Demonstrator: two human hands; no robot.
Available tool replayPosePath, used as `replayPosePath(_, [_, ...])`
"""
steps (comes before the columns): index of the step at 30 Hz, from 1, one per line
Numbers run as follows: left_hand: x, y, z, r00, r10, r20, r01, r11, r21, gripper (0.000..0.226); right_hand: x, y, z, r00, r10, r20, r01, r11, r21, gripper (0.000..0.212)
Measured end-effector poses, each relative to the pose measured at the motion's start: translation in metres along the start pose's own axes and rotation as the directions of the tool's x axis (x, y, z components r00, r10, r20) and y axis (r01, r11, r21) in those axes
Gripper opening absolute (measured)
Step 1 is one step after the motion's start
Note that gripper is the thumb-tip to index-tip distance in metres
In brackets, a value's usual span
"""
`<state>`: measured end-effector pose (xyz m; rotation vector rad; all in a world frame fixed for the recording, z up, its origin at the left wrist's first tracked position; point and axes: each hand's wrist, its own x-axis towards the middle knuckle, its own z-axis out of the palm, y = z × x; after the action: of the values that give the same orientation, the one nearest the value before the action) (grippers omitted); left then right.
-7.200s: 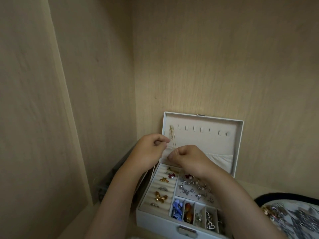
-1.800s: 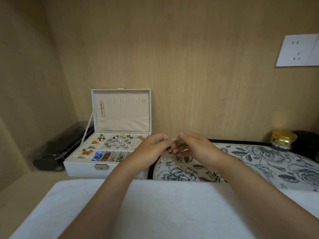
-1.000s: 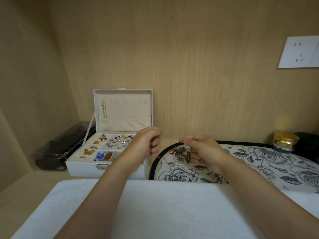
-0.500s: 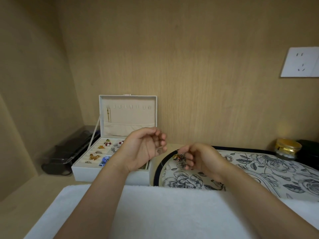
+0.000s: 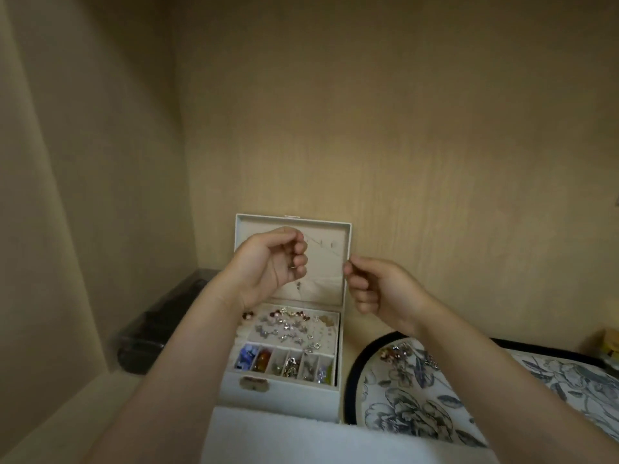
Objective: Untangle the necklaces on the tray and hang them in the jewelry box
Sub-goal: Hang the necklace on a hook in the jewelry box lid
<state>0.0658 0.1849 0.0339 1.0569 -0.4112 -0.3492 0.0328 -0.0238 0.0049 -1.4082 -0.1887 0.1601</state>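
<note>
The white jewelry box (image 5: 345, 329) stands open, its lid upright with a row of hooks (image 5: 323, 243) inside. My left hand (image 5: 271, 267) and my right hand (image 5: 378, 289) are raised in front of the lid. Between them runs a thin silver necklace chain (image 5: 326, 250), pinched at each end by fingertips, and a small pendant (image 5: 298, 285) dangles under my left hand. The floral tray (image 5: 418, 396) lies to the right with a tangle of necklaces (image 5: 397, 352) on its near-left part.
The box's lower compartments hold earrings, beads and charms. A dark plastic container (image 5: 157, 326) lies left of the box against the wall. A white towel (image 5: 268, 437) covers the near edge. Wooden walls close in the left and back.
Both hands lifted from over the tray to the box lid, drawing one thin chain out between them. The view swung left and closer to the box.
</note>
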Motion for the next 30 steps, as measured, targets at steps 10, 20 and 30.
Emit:
replayPosePath(10, [0.027, 0.018, -0.08, 0.841, 0.4, -0.365, -0.058, 0.736, 0.674, 0.011, 0.092, -0.012, 0.065, 0.899, -0.287, -0.332, 0.12, 0.889, -0.443, 0.013])
replayPosePath(20, [0.054, 0.004, -0.11, 0.668, 0.626, -0.402, 0.174, 0.393, 0.903, 0.032, 0.149, 0.016, 0.104, 0.647, -0.551, -0.527, -0.032, 0.671, -0.741, 0.026])
replayPosePath(30, [0.066, -0.004, -0.109, 0.667, 0.605, -0.434, 0.351, 0.259, 0.9, 0.036, 0.163, 0.029, 0.11, 0.583, -0.58, -0.569, -0.174, 0.595, -0.784, 0.022])
